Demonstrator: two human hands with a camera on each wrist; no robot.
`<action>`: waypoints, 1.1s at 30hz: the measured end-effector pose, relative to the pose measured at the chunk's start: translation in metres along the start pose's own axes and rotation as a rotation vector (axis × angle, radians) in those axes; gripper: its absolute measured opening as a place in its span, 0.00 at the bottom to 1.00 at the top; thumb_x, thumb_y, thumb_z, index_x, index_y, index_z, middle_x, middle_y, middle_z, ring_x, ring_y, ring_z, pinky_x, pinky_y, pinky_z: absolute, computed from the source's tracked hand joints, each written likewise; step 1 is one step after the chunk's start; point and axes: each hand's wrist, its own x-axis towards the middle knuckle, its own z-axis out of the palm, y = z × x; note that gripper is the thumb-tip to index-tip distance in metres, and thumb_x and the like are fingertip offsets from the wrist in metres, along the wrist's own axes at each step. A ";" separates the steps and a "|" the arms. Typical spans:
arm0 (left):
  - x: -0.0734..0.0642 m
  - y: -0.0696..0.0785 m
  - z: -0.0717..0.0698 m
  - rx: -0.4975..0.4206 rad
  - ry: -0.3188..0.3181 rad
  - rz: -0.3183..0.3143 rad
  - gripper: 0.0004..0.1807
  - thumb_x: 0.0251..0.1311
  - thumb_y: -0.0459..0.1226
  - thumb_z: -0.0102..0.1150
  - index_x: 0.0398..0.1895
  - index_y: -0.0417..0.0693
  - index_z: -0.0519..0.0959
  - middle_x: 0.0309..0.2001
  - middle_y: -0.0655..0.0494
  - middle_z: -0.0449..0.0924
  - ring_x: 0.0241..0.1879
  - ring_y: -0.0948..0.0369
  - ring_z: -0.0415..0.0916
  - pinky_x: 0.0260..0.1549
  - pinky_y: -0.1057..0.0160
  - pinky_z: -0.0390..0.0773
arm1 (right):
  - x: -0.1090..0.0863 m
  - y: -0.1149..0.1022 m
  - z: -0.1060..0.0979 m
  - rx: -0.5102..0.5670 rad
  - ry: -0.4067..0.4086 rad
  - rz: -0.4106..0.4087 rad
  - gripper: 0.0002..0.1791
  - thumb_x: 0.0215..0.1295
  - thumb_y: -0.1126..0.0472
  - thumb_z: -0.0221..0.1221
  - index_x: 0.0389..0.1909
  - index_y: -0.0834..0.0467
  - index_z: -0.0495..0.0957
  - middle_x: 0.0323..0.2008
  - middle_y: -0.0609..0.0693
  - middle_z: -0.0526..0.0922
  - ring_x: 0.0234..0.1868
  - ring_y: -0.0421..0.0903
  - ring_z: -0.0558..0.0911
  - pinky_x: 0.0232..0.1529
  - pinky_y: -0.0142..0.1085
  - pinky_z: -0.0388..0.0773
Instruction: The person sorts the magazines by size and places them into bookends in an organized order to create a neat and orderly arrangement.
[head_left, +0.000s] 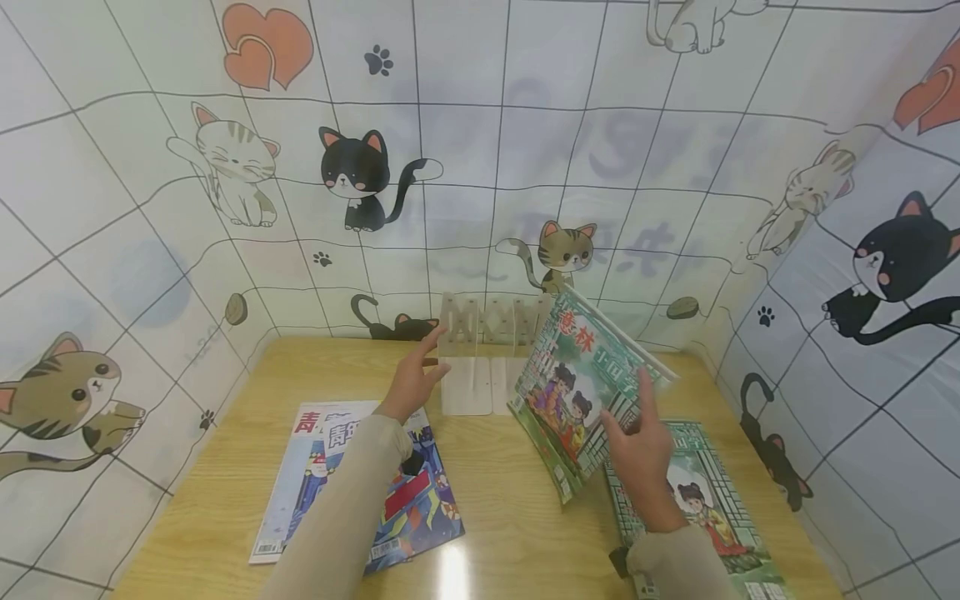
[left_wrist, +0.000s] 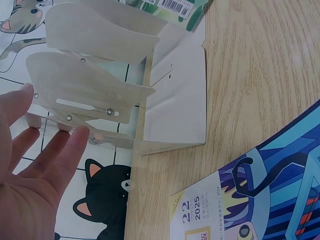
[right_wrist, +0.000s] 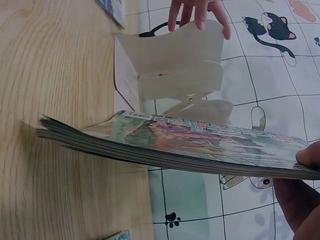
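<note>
My right hand (head_left: 643, 454) pinches a green-covered children's magazine (head_left: 573, 392) between thumb and fingers. The magazine is tilted in the air, its lower corner close to the table, beside the right part of a pale, translucent book rack (head_left: 468, 387). In the right wrist view the pages' edges (right_wrist: 165, 162) show, with the thumb on the cover. My left hand (head_left: 414, 375) is at the rack's left side, fingers spread and fairly straight; in the left wrist view its fingertips (left_wrist: 80, 134) touch the edge of an upright divider (left_wrist: 85, 92). The magazine partly hides the rack's right side.
Blue-covered magazines (head_left: 423, 500) lie overlapping on the left of the wooden table (head_left: 510, 517), partly under my left forearm. Another green magazine (head_left: 720, 508) lies at the right, under my right wrist. A cat-printed cloth (head_left: 465, 167) stands behind the table and along its sides.
</note>
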 end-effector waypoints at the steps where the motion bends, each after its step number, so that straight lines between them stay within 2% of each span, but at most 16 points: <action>1: 0.000 -0.001 0.000 -0.001 0.000 0.004 0.36 0.67 0.35 0.58 0.75 0.64 0.57 0.72 0.53 0.59 0.56 0.40 0.73 0.43 0.48 0.80 | 0.001 0.000 0.002 0.003 0.001 -0.007 0.51 0.54 0.70 0.69 0.76 0.44 0.54 0.09 0.43 0.60 0.08 0.37 0.58 0.07 0.30 0.57; 6: 0.001 -0.002 0.001 -0.002 0.006 0.010 0.36 0.66 0.35 0.58 0.75 0.64 0.57 0.72 0.54 0.59 0.54 0.45 0.75 0.42 0.50 0.81 | 0.002 -0.002 0.010 -0.001 -0.005 0.000 0.50 0.55 0.69 0.68 0.76 0.45 0.54 0.09 0.43 0.59 0.08 0.35 0.56 0.06 0.30 0.57; 13: 0.000 -0.001 0.001 0.002 0.004 -0.011 0.38 0.67 0.36 0.58 0.73 0.79 0.56 0.72 0.57 0.59 0.55 0.46 0.74 0.43 0.50 0.81 | 0.006 -0.003 0.020 -0.014 0.007 -0.020 0.49 0.57 0.68 0.68 0.76 0.45 0.54 0.10 0.43 0.58 0.08 0.35 0.57 0.06 0.30 0.58; 18: 0.000 -0.001 0.001 -0.003 0.004 -0.013 0.38 0.67 0.36 0.58 0.73 0.79 0.56 0.72 0.56 0.59 0.55 0.44 0.74 0.44 0.50 0.80 | 0.008 -0.004 0.026 -0.014 0.003 -0.033 0.49 0.58 0.67 0.67 0.76 0.44 0.53 0.10 0.43 0.59 0.09 0.37 0.58 0.07 0.30 0.59; 29: 0.000 0.000 -0.001 -0.001 0.014 -0.011 0.38 0.67 0.36 0.59 0.73 0.77 0.56 0.72 0.54 0.59 0.54 0.47 0.75 0.43 0.50 0.81 | 0.013 -0.005 0.030 -0.085 0.070 -0.201 0.47 0.55 0.70 0.68 0.74 0.53 0.58 0.11 0.42 0.58 0.10 0.33 0.55 0.08 0.31 0.58; 33: -0.001 -0.001 -0.001 -0.008 0.009 -0.008 0.37 0.67 0.36 0.59 0.74 0.75 0.57 0.72 0.54 0.59 0.55 0.46 0.75 0.43 0.50 0.81 | 0.014 -0.007 0.034 -0.081 0.062 -0.194 0.47 0.56 0.70 0.68 0.75 0.52 0.57 0.10 0.41 0.58 0.09 0.30 0.53 0.07 0.29 0.57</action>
